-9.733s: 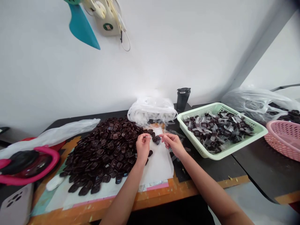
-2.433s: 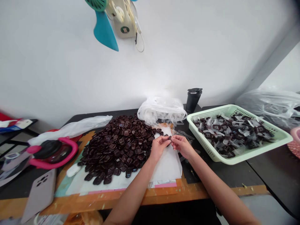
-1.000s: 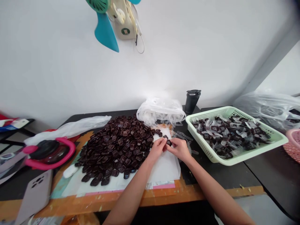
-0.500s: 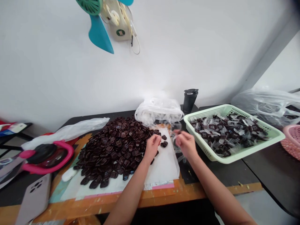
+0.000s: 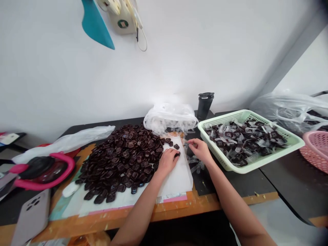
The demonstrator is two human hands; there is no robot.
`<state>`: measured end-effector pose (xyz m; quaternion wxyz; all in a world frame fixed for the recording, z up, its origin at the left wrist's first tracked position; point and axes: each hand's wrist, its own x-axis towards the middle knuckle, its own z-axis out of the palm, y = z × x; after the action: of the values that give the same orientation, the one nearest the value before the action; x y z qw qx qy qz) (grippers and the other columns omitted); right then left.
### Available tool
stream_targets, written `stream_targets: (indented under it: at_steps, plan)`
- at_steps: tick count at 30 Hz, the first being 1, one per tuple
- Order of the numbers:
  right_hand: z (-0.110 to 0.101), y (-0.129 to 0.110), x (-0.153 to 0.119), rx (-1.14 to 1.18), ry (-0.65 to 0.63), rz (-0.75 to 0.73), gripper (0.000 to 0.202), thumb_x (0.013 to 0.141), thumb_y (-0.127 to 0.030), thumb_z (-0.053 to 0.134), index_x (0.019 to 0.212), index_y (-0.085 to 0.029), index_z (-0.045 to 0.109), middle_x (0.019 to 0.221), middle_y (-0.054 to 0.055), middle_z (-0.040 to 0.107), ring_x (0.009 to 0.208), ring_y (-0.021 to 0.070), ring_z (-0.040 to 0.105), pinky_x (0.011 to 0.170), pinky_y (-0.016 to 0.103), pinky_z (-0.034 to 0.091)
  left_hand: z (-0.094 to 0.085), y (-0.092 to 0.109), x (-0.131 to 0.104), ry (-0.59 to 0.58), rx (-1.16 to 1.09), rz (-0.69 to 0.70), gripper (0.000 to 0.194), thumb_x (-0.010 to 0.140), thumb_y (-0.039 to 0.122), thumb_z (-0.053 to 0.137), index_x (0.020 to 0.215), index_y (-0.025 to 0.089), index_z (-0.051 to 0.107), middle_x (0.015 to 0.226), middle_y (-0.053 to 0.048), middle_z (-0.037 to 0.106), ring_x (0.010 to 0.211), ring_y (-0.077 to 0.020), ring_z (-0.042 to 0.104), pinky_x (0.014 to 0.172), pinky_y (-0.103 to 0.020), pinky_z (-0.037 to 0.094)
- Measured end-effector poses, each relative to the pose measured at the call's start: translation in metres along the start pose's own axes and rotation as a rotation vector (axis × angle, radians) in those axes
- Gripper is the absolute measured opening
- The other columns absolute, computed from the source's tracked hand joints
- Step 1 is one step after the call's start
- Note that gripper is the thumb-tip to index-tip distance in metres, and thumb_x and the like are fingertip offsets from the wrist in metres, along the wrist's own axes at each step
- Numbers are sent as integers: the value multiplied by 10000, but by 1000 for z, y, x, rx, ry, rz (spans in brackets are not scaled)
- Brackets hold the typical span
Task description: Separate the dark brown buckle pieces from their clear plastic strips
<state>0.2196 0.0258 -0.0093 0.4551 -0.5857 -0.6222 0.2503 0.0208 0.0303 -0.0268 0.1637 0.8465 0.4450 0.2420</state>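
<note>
My left hand (image 5: 167, 161) rests on the white paper (image 5: 179, 174), its fingers closed on a small dark brown plastic piece (image 5: 177, 154). Right beside it spreads a large heap of similar dark brown pieces (image 5: 123, 157), with a few loose ones near my fingertips. My right hand (image 5: 200, 149) is in a pinch over the paper's right edge. A clear plastic strip (image 5: 186, 141) shows faintly at its fingertips. Below that hand, more clear strips (image 5: 197, 166) lie on the black table.
A pale green basket (image 5: 238, 168) on the right holds dark pieces with clear strips. Behind stand a white plastic bag (image 5: 170, 118) and a black tumbler (image 5: 205, 106). At left lie a phone (image 5: 34, 215), a white mouse-like object (image 5: 70, 189) and a pink-handled pot (image 5: 46, 171). A pink basket (image 5: 316, 150) sits far right.
My left hand has lowered onto a dark piece on the paper. My right hand has moved slightly left and away from the clear strips below it. The view has shifted a little.
</note>
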Motion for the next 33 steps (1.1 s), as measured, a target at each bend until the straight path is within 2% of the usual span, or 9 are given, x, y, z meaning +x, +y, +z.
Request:
stream_targets:
  at_steps: [3,6,11,15,17,20,25,29,33]
  plan:
    - [3,5,-1,-296,-143,-78,290,770,-87,499,955,-190,696,903,53,635,693,148,566,652,244,420,1,0,1,20,10,-21,112,810,195,612,921,187,627,927,-67,636,913,-239,556,831,-367,434]
    - [8,7,-4,-441,-262,-80,361,767,-37,473,996,-218,685,997,61,627,854,178,599,710,234,419,2,1,1,38,21,-27,87,797,168,610,882,189,610,898,-64,644,887,-244,559,814,-371,429]
    - [8,10,-5,-499,-282,-76,385,755,-30,498,1040,-234,657,1055,60,606,902,189,598,719,240,415,4,-1,1,119,-44,-105,175,813,134,546,976,187,580,948,-89,660,902,-259,593,812,-380,433]
    - [10,10,-4,-429,-255,-103,166,792,-126,548,861,-211,673,975,51,619,823,175,597,689,241,411,6,-2,2,171,-167,-110,187,811,136,543,974,205,603,958,-85,666,901,-245,614,815,-363,441]
    - [12,10,-2,-339,-203,-116,136,834,-166,517,829,-197,649,874,42,632,738,160,587,674,241,414,6,-1,3,232,-307,-148,172,811,147,551,957,205,621,964,-79,670,878,-225,624,801,-342,454]
    - [12,12,-1,-209,-146,-88,175,878,-185,442,937,-194,606,749,17,630,648,156,575,622,237,418,6,0,6,279,-667,-297,108,815,227,584,901,181,631,882,-73,678,790,-198,649,720,-302,486]
    - [15,17,-3,-336,-262,-159,290,750,-38,485,948,-198,624,993,62,631,866,181,601,745,253,426,4,4,9,272,-1242,-545,225,729,332,710,793,143,605,758,-47,664,734,-175,671,740,-302,517]
    - [19,19,-3,-353,-269,-178,162,789,-89,493,798,-192,617,906,58,619,851,181,598,759,260,424,0,6,10,222,-1430,-637,290,641,337,784,730,133,597,792,-68,688,747,-166,671,756,-284,503]
    - [21,14,-2,-215,-183,-138,118,862,-179,445,821,-199,555,750,23,617,678,165,588,652,250,423,-3,9,9,163,-1477,-649,291,610,313,799,713,131,597,877,-104,712,770,-160,663,728,-257,483]
